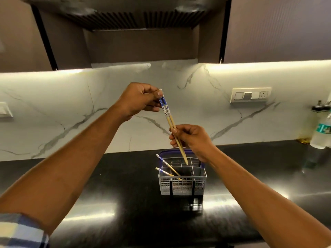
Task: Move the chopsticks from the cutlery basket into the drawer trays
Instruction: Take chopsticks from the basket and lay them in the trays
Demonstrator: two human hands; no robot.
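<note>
Checked fabric of a rolled sleeve (19, 230) sits nearest the camera, in front of and to the left of the cutlery basket (182, 184). That basket is a small square box of grey plastic grid with a blue rim, standing on a glossy black countertop (111, 203). Two slim wooden chopsticks (167, 166), their upper ends patterned blue and white, lean leftward out of it. Above the basket, both hands hold a second pair of chopsticks (169, 116) side by side, slanted, tapered tips just over the basket's rear compartments. The right hand (192, 140) grips the bare wood low down with curled fingers; the left hand (138, 99), higher and to the left, pinches the patterned tops. Behind the basket rises a smooth white marble-look backsplash (71, 108) with grey veins, bearing a rectangular switch plate (250, 95) to the right. A clear plastic bottle (321, 135) stands far right of the basket. A dark slatted hood (132, 17) hangs overhead.
</note>
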